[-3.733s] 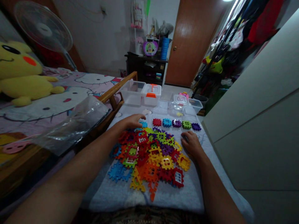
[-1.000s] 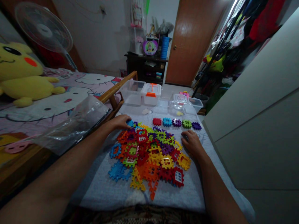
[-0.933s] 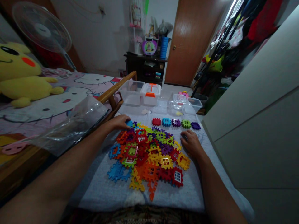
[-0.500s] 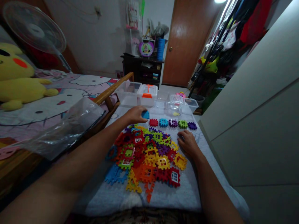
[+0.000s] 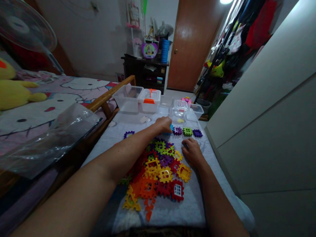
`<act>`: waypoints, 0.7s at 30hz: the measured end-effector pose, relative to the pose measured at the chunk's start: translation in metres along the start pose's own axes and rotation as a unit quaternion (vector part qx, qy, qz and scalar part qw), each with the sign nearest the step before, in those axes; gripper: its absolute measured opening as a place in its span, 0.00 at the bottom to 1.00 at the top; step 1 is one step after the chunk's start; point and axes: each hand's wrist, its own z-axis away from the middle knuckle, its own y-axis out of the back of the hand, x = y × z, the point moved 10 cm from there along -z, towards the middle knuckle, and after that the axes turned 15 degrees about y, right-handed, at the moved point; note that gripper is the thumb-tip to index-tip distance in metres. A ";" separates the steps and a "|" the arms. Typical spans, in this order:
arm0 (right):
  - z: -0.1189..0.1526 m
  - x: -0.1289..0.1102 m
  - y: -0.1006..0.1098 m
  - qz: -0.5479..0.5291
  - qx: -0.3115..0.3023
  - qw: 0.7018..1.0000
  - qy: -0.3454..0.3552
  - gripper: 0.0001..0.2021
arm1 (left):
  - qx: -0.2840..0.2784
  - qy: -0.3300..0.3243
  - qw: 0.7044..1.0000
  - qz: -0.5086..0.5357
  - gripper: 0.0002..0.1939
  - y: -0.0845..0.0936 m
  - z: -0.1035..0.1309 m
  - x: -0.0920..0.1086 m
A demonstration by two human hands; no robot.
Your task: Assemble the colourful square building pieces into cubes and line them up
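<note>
My left hand (image 5: 163, 125) is closed at the row of small stacks of toothed plastic building tiles. Light blue (image 5: 171, 127) shows at its fingertips; whether that is the carried tile or the stack beneath is hard to tell. To its right stand a purple stack (image 5: 177, 131), a green stack (image 5: 187, 132) and a dark purple stack (image 5: 197, 133). My right hand (image 5: 192, 149) rests on the cloth with loosely bent fingers, holding nothing visible, beside the mixed pile of tiles (image 5: 158, 168). My left forearm covers part of that pile and the red stack.
Clear plastic boxes (image 5: 127, 98) stand along the far end of the cloth-covered table, one lidded box (image 5: 149, 100) with orange clips. A purple tile frame (image 5: 128, 134) lies left of the pile. The wooden bed rail (image 5: 108, 95) borders the left, a pale cabinet (image 5: 266, 131) the right.
My left hand has moved right with a blue tile, from beside the red stack to the light blue stack. My right hand stays on the cloth. The camera view has shifted a little.
</note>
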 end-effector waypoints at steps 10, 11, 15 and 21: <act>-0.001 -0.001 0.001 0.007 -0.004 1.000 -0.001 0.08 | -0.031 -0.007 0.999 0.011 0.42 -0.024 -0.004 -0.009; -0.001 -0.001 0.000 0.008 -0.003 1.000 0.000 0.08 | -0.031 -0.010 0.999 0.014 0.46 -0.025 -0.004 -0.009; -0.001 -0.001 0.000 0.012 -0.005 1.000 0.001 0.08 | -0.044 -0.015 0.999 0.008 0.45 -0.032 -0.006 -0.009; -0.001 -0.001 0.001 0.012 -0.002 1.000 -0.002 0.09 | -0.042 -0.018 0.999 0.012 0.39 -0.037 -0.009 -0.006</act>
